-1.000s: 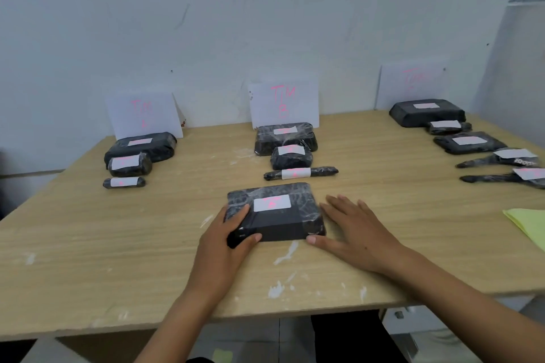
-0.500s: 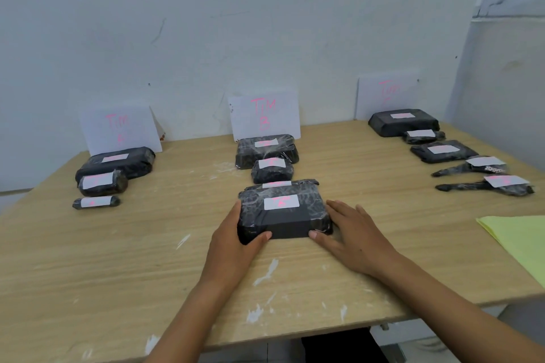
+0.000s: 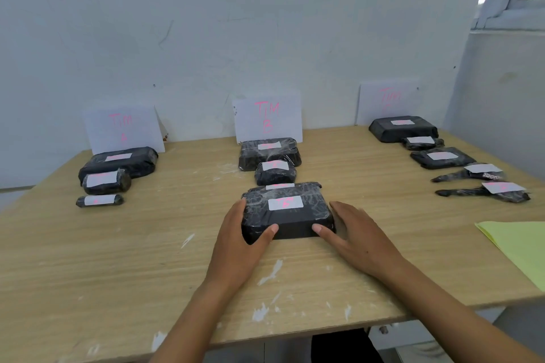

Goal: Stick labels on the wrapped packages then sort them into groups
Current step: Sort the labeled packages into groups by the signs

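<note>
Boxy package: and here's the boxy package [image 3: 287, 215], a flat black rectangular block under crinkly, glossy clear film. It sits on the table in the middle row, tight against a slim wrapped piece [image 3: 280, 186] behind it.
Sticker: a white rectangular sticker [image 3: 285, 203] on the top face, with pink scrawl too smeared to read.
Left hand: the left hand [image 3: 240, 244] wraps the near-left corner, fingers down the side and thumb curled onto the front face. That's a proper grip.
Right hand: the right hand [image 3: 359, 233] lies flat with fingers straight along the package's right side. The thumb tip touches the front face, and nothing is grasped.
Table: the table [image 3: 118, 259] is pale wood-grain laminate, flecked with white paint.
Signs: white paper sheets lean on the wall in pink marker. The left sign [image 3: 122, 128] reads "TiM A" and the middle sign [image 3: 267, 116] "TiM B". The right sign [image 3: 386, 100] is faint below "TiM".
Groups: black film-wrapped bundles with white stickers line up before each sign.
Yellow sheet: the yellow sheet [image 3: 522, 244] is smooth paper at the table's right edge.
</note>
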